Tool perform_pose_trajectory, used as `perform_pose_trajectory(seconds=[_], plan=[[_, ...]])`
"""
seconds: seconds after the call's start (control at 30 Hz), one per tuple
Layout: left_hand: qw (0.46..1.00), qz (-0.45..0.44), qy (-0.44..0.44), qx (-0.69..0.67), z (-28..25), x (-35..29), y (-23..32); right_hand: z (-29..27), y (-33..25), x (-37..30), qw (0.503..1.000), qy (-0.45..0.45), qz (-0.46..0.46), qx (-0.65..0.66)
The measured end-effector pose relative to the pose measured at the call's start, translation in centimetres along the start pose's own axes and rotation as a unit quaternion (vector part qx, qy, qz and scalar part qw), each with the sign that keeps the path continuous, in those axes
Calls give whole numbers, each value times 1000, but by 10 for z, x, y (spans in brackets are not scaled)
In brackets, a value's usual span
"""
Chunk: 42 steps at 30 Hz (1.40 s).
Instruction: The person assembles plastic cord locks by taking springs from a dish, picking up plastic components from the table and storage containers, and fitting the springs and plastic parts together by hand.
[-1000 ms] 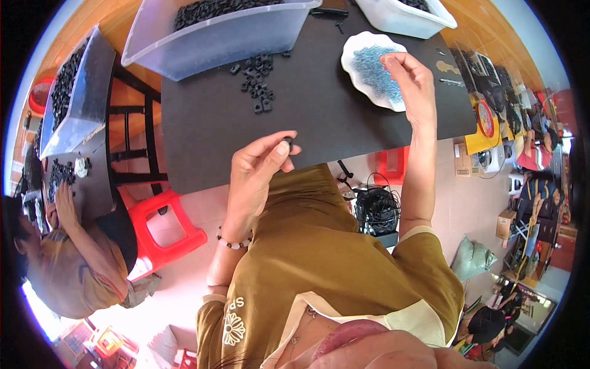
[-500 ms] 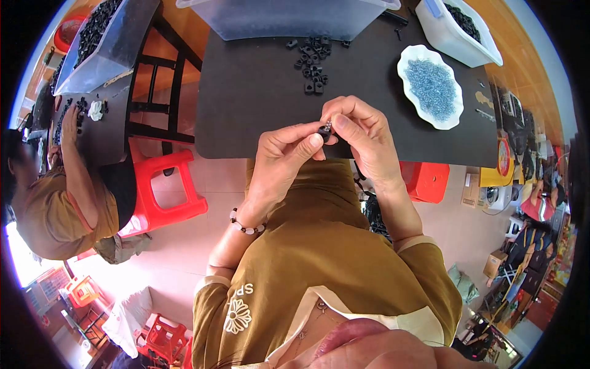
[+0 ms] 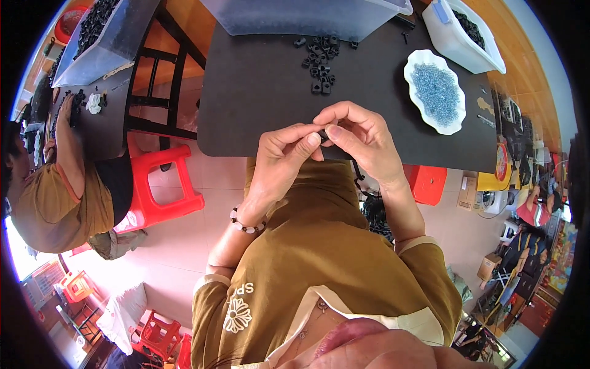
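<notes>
Over the table's near edge, my left hand (image 3: 281,158) is closed, thumb and fingertips pinching a small black plastic part (image 3: 323,136). My right hand (image 3: 370,146) meets it from the other side, its thumb and forefinger pressed together against the part. Most of the part is covered by fingertips, and whether a small metal piece sits in it is hidden. Ahead of my hands lies a loose pile of similar black parts (image 3: 320,69). To the right, a white scalloped dish (image 3: 452,128) holds a heap of tiny shiny bluish-silver pieces (image 3: 435,92).
A large translucent bin (image 3: 301,21) stands at the dark table's (image 3: 258,92) far edge. Beside it at the right is a white bin (image 3: 470,52) of black parts. Red stools (image 3: 163,213) flank the table. A co-worker (image 3: 64,203) handles black parts at a table on the left.
My right thumb has moved in over the black part, covering the small shiny metal piece that showed between the fingertips before. The view has shifted slightly.
</notes>
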<state>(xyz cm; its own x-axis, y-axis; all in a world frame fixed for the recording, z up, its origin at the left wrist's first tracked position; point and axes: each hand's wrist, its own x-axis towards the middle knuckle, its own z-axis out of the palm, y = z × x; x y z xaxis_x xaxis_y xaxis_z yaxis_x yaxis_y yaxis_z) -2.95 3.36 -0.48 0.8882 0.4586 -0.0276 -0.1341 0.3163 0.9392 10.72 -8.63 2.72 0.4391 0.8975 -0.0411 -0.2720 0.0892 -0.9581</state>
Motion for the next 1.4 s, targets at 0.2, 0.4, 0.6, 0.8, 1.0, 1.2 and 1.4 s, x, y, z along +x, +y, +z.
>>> perform_pose_trajectory(seconds=[0.2,0.4,0.6,0.8,1.0,1.2,1.4], plan=[[998,-26,-22,-51,-6,0,3,-5,2,1,939,-6,-172,-297],[998,-40,-15,-38,-11,-9,4,-2,0,5,924,-23,-189,-332],[997,-71,-23,-30,-21,-13,11,-2,-6,13,910,-79,-196,-357],[999,-44,5,7,-17,-14,15,-30,-18,36,855,84,-129,-496],[998,-4,33,49,-14,-10,14,-59,-17,55,758,126,-145,-623],[995,26,57,71,-19,-14,17,-48,-8,65,752,93,-149,-635],[996,41,70,47,-22,-20,18,-38,-3,65,737,84,-203,-640]])
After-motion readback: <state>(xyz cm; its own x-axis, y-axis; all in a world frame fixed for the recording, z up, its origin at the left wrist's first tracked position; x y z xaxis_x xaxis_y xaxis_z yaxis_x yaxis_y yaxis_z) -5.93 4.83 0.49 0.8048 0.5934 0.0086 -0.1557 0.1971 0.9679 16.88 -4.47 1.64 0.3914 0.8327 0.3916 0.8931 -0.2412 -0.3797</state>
